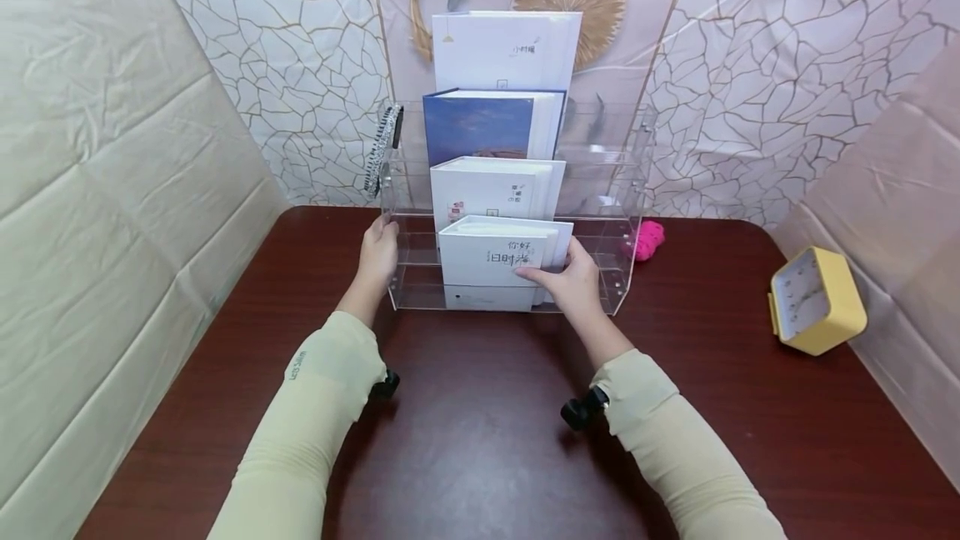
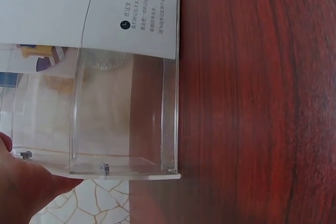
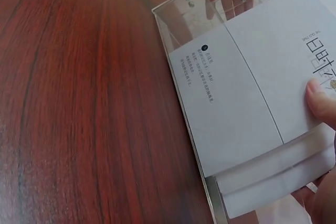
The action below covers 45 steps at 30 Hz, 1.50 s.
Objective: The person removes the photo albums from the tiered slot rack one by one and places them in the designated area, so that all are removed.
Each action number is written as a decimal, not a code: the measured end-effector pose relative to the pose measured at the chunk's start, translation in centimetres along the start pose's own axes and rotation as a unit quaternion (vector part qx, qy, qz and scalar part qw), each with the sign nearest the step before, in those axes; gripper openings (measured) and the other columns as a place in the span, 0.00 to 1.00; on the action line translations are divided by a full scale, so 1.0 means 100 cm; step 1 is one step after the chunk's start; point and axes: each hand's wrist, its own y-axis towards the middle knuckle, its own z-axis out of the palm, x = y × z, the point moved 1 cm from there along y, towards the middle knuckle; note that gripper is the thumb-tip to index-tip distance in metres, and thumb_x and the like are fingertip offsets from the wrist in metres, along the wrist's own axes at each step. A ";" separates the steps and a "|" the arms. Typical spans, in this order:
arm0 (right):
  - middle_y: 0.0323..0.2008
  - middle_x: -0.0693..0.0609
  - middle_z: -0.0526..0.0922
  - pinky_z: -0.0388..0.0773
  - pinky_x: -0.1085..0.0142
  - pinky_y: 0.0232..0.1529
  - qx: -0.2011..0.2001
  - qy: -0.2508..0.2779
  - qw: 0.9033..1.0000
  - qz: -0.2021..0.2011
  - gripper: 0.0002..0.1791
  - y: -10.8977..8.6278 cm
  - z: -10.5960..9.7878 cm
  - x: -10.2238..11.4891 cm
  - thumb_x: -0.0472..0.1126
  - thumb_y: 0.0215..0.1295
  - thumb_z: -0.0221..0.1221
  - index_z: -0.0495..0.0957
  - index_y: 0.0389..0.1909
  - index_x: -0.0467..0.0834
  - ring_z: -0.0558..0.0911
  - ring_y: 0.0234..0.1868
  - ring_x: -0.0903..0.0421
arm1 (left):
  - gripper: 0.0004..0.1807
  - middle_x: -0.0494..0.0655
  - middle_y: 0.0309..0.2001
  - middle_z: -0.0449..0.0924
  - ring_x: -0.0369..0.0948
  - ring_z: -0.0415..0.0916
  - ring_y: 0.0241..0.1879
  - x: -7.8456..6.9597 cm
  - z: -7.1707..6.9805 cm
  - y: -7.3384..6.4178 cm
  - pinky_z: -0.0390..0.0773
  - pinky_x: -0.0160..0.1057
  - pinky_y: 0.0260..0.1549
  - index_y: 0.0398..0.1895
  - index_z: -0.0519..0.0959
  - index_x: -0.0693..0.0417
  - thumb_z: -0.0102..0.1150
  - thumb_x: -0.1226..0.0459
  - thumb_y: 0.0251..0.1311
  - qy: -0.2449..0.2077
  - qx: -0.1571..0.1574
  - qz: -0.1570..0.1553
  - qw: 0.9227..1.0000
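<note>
Right hand: The right hand [image 1: 573, 277] was closed on the front book's right side, the thumb laid on the cover and the fingers tucked behind.
Front book: The white rectangular hardcover book with dark lettering [image 1: 483, 252] was stood upright in the lowest, front tier of the rack, its lower part seen through the clear front lip.
Cover and pages: The boards were judged stiff and smooth, perhaps a little slippery; the page block, seen at the right side, was judged softer and apt to fan if only one board were pinched.
Weight: A moderate load was expected, light enough for one hand.
Hold: The right edge was judged best taken, both boards and the pages being squeezed together there; corners could be dented by a knock on the lip.
Left hand: The rack's left side panel was gripped by the left hand [image 1: 378, 252].
Rack: The clear, stepped acrylic rack [image 1: 420, 277] was judged rigid but easily scratched, and liable to slide if unbraced.
Books behind: A white book [image 1: 483, 182], a blue picture-covered book [image 1: 480, 125] and a taller white book [image 1: 487, 48] were ranked behind.
Beyond: A silvery spiral-bound notebook [image 1: 381, 152] was seen at the left panel, a bright pink lump [image 1: 648, 240] beside the right one.
</note>
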 end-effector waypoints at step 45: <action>0.33 0.46 0.82 0.76 0.68 0.31 -0.021 0.120 0.992 -0.032 0.26 -0.002 0.016 0.015 0.33 0.40 0.75 0.72 0.40 0.36 0.79 0.31 0.57 | 0.27 0.61 0.67 0.57 0.50 0.53 0.67 0.002 -0.004 0.002 0.52 0.42 0.66 0.68 0.57 0.69 0.35 0.61 0.70 0.005 0.022 -0.003 1.000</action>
